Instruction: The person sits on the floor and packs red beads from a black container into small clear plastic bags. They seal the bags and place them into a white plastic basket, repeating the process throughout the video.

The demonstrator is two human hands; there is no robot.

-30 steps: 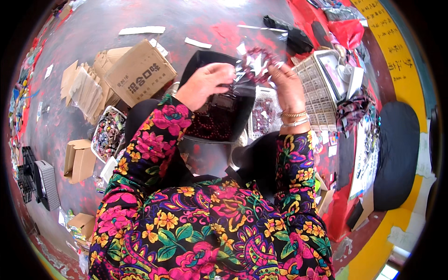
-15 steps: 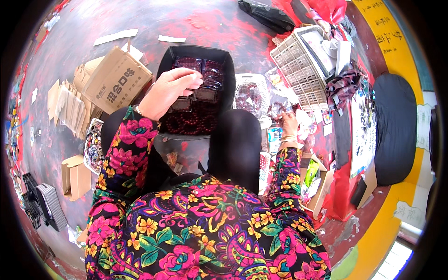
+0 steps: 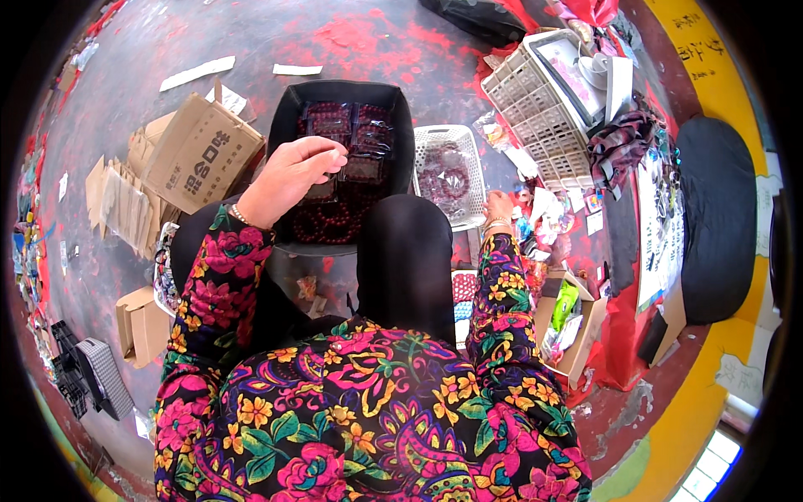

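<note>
My left hand [image 3: 293, 177] hovers over the black bin [image 3: 278, 125], thumb and fingertips pinched together; whatever they hold, if anything, is too small to make out. Inside the bin lie clear packets of dark red beads [image 3: 368, 138] and loose strings of dark red beads [image 3: 322, 222]. To its right, a white plastic basket [image 3: 425, 135] holds more dark red bead strings [image 3: 447, 177] with clear wrapping. My right hand [image 3: 499, 207] is at the basket's right rim, fingers closed against it, partly hidden by the small size and angle.
A cardboard carton [image 3: 201, 155] and stacked flat cardboard [image 3: 125, 201] lie left of the bin. Right of my right hand are scattered wrappers [image 3: 544, 217], a tall slatted crate [image 3: 544, 105] and an open box [image 3: 577, 335]. My knee [image 3: 406, 251] rises beside the bin.
My right hand has shifted from dark red beads right of the basket to the basket's rim. More bead strings show inside the basket. My left hand stays pinched above the bin.
</note>
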